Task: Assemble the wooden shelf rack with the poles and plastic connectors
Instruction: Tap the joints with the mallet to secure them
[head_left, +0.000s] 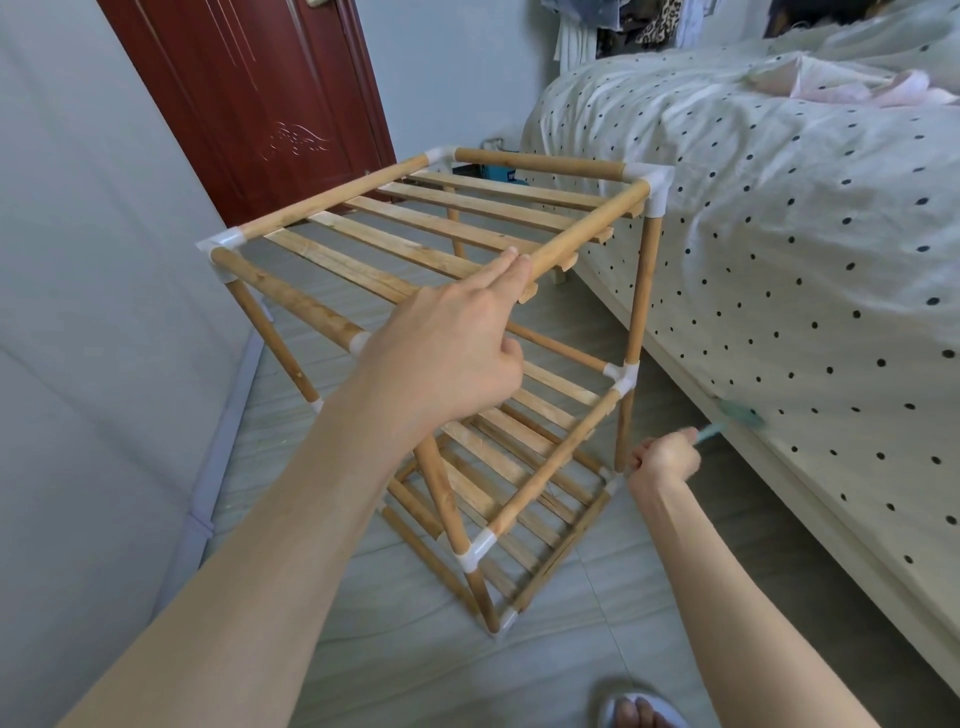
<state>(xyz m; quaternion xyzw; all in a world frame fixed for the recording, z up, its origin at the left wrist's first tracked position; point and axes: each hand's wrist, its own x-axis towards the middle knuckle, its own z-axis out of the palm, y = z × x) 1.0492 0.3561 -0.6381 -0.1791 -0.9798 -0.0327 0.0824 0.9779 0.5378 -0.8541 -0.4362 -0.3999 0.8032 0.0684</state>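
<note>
Nearby, a three-tier wooden shelf rack (467, 332) stands on the floor (395, 665) beside a bed (779, 234). The left hand (447, 348) rests straight fingers (511, 265) on its top pole (587, 231); the right hand (662, 460) grips a teal tool (709, 432) low down.

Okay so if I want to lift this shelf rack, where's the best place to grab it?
Probably the two long top poles of the shelf rack, one hand on each, reaching down from above. They sit clear above the slats, so fingers can curl round; the left hand already touches the near pole.
</note>
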